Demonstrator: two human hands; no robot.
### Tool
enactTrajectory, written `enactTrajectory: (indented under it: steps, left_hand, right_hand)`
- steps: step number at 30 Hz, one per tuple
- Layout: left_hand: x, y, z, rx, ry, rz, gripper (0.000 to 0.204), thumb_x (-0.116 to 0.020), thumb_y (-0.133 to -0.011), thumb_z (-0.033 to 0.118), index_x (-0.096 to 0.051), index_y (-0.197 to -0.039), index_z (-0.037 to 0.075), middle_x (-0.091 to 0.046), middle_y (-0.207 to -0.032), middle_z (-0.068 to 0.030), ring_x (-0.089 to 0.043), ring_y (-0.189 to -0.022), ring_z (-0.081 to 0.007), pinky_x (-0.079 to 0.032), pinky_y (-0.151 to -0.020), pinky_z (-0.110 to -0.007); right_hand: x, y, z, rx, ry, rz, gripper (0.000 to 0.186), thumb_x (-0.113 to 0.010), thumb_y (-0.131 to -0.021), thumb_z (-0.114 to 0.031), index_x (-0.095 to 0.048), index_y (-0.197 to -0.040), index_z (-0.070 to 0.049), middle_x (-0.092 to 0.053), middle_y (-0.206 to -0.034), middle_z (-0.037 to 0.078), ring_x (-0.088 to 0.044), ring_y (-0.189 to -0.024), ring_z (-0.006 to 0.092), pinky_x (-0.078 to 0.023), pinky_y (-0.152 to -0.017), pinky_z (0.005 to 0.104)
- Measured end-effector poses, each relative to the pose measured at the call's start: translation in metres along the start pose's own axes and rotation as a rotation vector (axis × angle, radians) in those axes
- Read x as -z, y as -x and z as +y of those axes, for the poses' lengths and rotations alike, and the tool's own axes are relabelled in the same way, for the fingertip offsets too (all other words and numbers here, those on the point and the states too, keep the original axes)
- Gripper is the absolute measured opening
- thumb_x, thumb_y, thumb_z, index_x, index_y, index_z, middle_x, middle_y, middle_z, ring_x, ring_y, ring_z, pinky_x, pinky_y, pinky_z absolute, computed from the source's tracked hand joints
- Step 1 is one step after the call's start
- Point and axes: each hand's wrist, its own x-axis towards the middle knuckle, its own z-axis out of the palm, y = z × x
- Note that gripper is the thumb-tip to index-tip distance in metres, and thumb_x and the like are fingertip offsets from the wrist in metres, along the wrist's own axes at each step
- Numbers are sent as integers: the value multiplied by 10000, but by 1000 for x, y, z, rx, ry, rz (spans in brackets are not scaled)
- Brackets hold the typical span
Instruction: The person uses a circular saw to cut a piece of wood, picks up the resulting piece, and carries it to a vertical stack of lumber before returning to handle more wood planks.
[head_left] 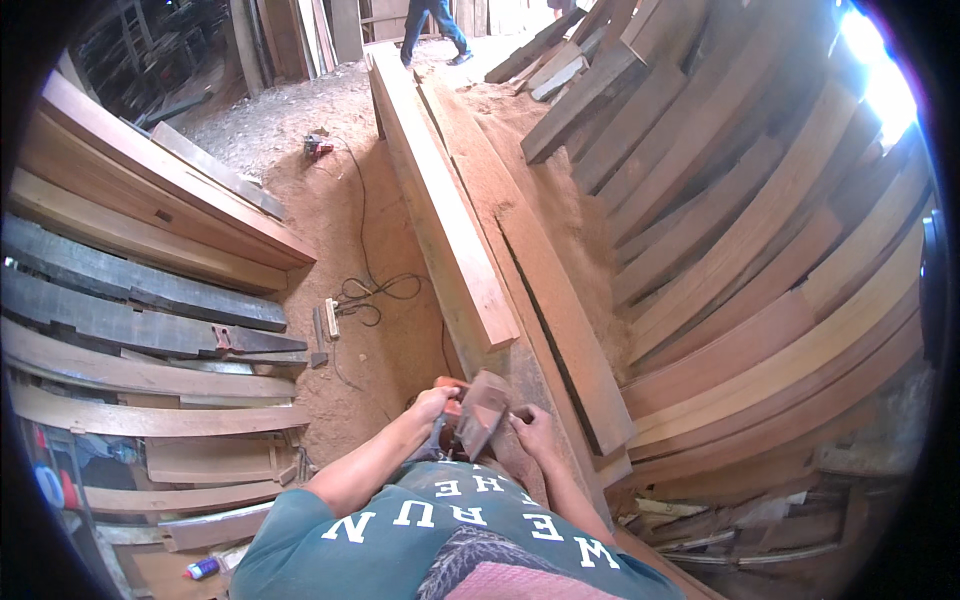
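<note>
Close to my body, my left hand (433, 405) is closed round the orange handle of a power tool. The power tool (484, 413) is tilted, showing a flat, dusty brown-grey metal base; its exact kind is unclear. Beside that base, my right hand (535, 436) has curled fingers near its edge, and what they pinch is hidden. Just beyond the tool lies the near end of a long, pale, squared timber (450, 210), resting lengthwise on a dust-covered bench of heavy planks (560, 330).
Planks lean in rows at left and right (730, 260). A handsaw (250, 341) lies on the left boards. On the dusty floor are a red power tool (317, 147), a power strip (332, 308) and a looped cord (380, 288). A person (432, 25) is walking beyond the bench.
</note>
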Motion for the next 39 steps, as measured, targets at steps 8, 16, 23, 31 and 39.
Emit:
enactTrajectory:
  steps: [8,16,23,31,39]
  left_hand:
    - [-113,62,7,-643,-1117,-208,655,-622,-821,81,-382,-1429,136,-586,-1331,-214,-560,-1241,-455,-454,-1037,-487]
    - [-97,41,8,-537,-1246,-366,766,-535,-768,-49,-429,-1497,161,-591,-1351,-238,-547,-1283,-404,-477,-997,-442]
    - [-80,41,17,-657,-1138,-412,404,-609,-830,120,-461,-1185,-1,-602,-1206,-321,-576,-1169,-470,-464,-930,-520]
    - [-21,-19,-6,-794,-1095,-223,599,-753,-851,326,-555,-1316,5,-639,-1230,-241,-652,-1112,-359,-508,-969,-431]
    - [145,-27,-31,-383,-1142,298,515,-710,-847,336,-631,-1232,3,-687,-1170,-225,-666,-1099,-352,-521,-955,-423]
  right_hand:
    - [18,43,118,-18,231,160,203,-692,-781,-76,-697,-962,16,-704,-904,219,-684,-860,377,-528,-782,441]
    - [14,66,119,-192,374,187,197,-683,-802,-104,-688,-969,0,-700,-953,229,-677,-923,396,-522,-832,456]
    - [8,56,144,-217,428,134,200,-701,-793,-111,-676,-968,-20,-697,-954,215,-679,-928,370,-527,-809,448]
    - [10,48,136,-214,361,121,194,-718,-771,-89,-631,-929,-18,-664,-886,196,-652,-850,359,-515,-773,437]
    - [2,53,135,-248,347,213,198,-706,-767,-86,-639,-940,-17,-678,-909,203,-662,-885,377,-514,-805,443]
